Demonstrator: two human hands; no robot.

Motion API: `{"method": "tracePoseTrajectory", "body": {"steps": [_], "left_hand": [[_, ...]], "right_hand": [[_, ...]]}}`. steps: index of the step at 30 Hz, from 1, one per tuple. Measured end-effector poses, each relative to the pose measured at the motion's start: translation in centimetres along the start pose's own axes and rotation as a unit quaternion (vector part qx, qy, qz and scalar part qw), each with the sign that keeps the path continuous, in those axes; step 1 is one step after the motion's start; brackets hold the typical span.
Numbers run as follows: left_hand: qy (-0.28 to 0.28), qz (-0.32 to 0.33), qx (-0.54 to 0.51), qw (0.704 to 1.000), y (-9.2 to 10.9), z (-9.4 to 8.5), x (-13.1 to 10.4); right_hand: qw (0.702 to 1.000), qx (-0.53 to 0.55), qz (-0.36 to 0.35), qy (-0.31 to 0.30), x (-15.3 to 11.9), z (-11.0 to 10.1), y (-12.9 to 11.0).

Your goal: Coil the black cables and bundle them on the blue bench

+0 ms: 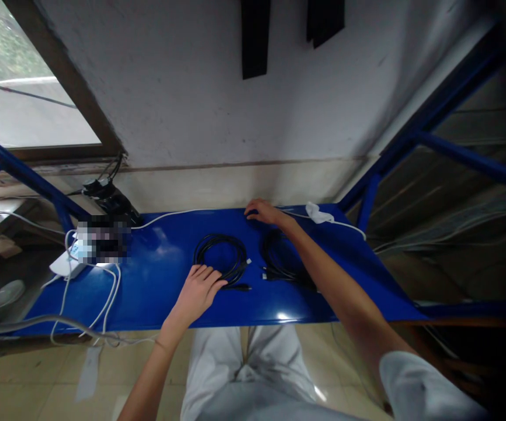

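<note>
Two coiled black cables lie side by side on a blue table (156, 304). My left hand (198, 290) is closed over the lower left edge of the left black cable coil (222, 237), with the thumb along its near side. A small pale tag or plug end shows at that coil's right. My right hand (264, 211) rests at the table's back edge by the wall, fingers loosely curved and apart, nothing visible in them. The right black cable coil (270, 257) lies under my right forearm, which hides part of it.
A white power strip (66, 263) with white cords sits at the left end, beside a blurred patch. A black cylindrical object (115, 199) leans behind it. White cord runs along the back edge to a crumpled white piece (318, 213). Blue frame bars (369, 202) rise at both sides.
</note>
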State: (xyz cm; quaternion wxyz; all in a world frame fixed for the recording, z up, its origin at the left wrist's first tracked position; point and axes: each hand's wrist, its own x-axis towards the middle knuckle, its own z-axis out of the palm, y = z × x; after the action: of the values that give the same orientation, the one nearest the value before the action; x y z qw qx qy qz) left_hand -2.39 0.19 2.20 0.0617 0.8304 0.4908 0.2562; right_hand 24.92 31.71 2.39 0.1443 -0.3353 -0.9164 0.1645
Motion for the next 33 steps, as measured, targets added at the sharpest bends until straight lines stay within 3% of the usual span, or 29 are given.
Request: {"method": "tracePoseTrajectory", "body": {"steps": [6,11,17,21,24,29,33], "left_hand": [[0.04,-0.029,-0.058,0.997,-0.2,0.7,-0.5],[0.056,-0.07,-0.073,0.993,0.2,0.4,-0.6],[0.092,-0.085,-0.063,0.99,0.8,-0.6,-0.2],[0.099,-0.064,-0.024,0.993,1.2,-1.5,0.4],[0.105,-0.065,-0.009,0.992,1.4,-1.7,0.8],[0.118,-0.095,0.002,0.988,1.8,-1.4,1.0],[0.117,-0.105,-0.007,0.988,2.1,-1.2,1.2]], "right_hand": [[1.0,0.016,-0.007,0.015,0.0,0.4,0.4],[0.989,0.084,-0.046,0.112,-1.2,-1.1,-1.0],[0.957,0.161,-0.025,0.242,-5.2,-4.1,-6.1],[0.929,0.21,0.004,0.305,-9.1,-4.5,-10.7],[0.909,0.261,0.035,0.324,-12.6,-3.1,-13.7],[0.885,0.359,0.118,0.272,-17.8,1.8,-17.4],[0.855,0.438,0.14,0.24,-19.4,4.9,-20.5]]}}
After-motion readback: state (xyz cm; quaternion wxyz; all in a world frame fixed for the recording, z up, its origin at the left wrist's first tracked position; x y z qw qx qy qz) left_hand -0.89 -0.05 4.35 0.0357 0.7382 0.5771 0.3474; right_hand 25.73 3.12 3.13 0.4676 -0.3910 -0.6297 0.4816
